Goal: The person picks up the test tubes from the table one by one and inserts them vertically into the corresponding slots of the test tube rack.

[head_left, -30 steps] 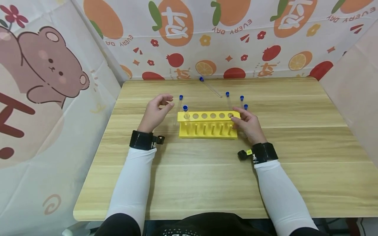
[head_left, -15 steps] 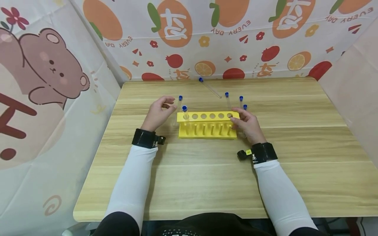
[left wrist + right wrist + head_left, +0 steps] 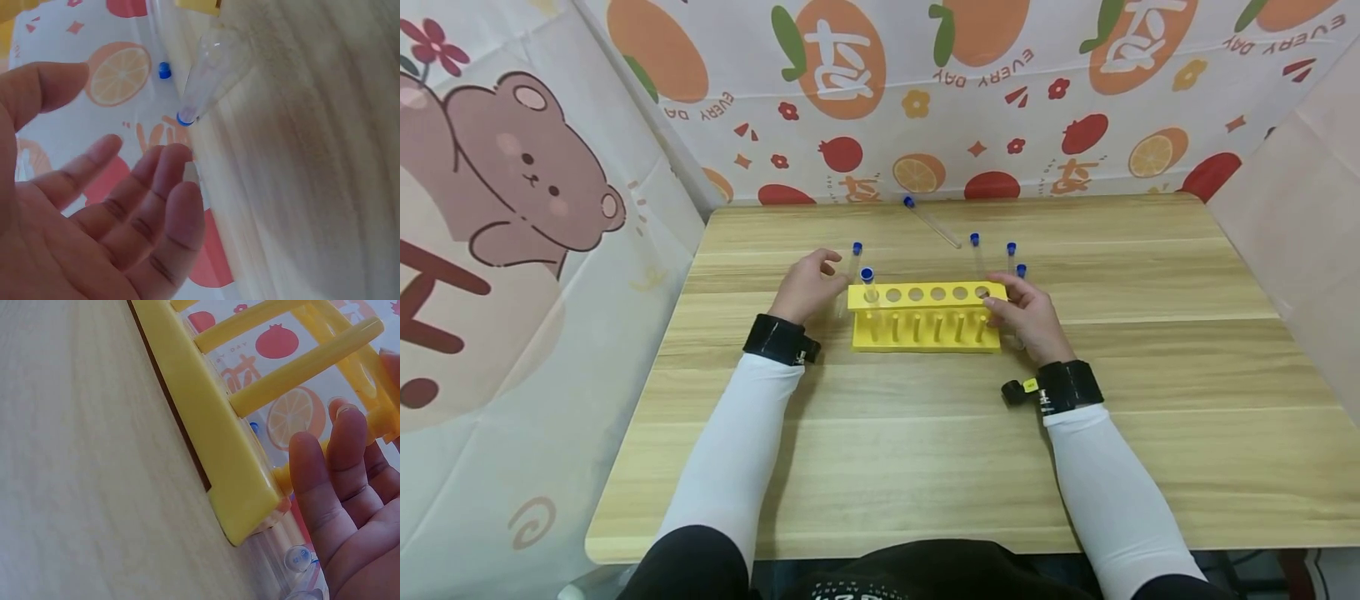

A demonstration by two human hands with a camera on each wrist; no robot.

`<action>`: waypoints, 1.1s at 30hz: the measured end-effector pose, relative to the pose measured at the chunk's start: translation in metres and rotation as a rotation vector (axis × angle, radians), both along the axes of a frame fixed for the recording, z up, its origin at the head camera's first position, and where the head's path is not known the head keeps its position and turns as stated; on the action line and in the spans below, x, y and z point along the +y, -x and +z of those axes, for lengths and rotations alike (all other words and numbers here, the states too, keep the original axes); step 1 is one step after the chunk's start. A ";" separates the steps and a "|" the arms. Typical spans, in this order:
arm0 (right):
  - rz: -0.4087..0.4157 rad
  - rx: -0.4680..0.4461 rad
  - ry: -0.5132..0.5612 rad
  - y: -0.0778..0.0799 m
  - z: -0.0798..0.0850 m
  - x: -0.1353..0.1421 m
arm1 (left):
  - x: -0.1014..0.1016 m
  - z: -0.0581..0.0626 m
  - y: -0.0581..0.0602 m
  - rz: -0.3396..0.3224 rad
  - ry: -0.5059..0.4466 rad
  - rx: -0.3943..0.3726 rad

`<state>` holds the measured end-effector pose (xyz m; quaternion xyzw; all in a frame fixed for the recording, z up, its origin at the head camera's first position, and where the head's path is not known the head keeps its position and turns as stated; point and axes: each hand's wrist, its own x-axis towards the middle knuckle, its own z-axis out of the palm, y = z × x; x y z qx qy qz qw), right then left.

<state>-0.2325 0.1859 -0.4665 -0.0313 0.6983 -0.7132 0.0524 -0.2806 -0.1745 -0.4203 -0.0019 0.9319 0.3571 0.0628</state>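
A yellow test tube rack (image 3: 925, 340) stands mid-table, a blue-capped test tube (image 3: 867, 275) in its leftmost hole. My right hand (image 3: 1031, 321) holds the rack's right end; in the right wrist view its fingers (image 3: 347, 450) curl around the end post. My left hand (image 3: 808, 286) is at the rack's left, beside another blue-capped test tube (image 3: 857, 249). In the left wrist view that hand's thumb and fingers (image 3: 184, 215) are apart with nothing between them, and a clear test tube (image 3: 212, 72) lies just beyond the fingertips. The head view partly hides the left fingertips.
Behind the rack lie more blue-capped tubes: one test tube (image 3: 934, 223) at the table's back edge, another test tube (image 3: 976, 250) nearer, and two by the right hand, one with its cap (image 3: 1011, 248) showing. Printed cloth (image 3: 955, 100) hangs behind the wooden table (image 3: 925, 467).
My left hand has moved right and slightly down, closer to the tube at the rack's left. The right hand stays on the rack's right end.
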 end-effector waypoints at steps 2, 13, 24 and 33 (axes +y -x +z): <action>0.000 0.001 0.000 0.000 0.000 0.000 | 0.001 0.000 0.001 0.003 0.037 -0.003; 0.001 0.005 -0.006 0.002 0.001 0.000 | 0.009 -0.002 0.008 -0.024 0.206 0.005; 0.015 -0.003 0.007 0.001 0.001 0.001 | 0.013 -0.010 0.012 -0.015 0.236 -0.078; 0.011 -0.006 -0.002 0.000 0.000 0.001 | 0.014 -0.015 0.016 -0.006 0.259 -0.081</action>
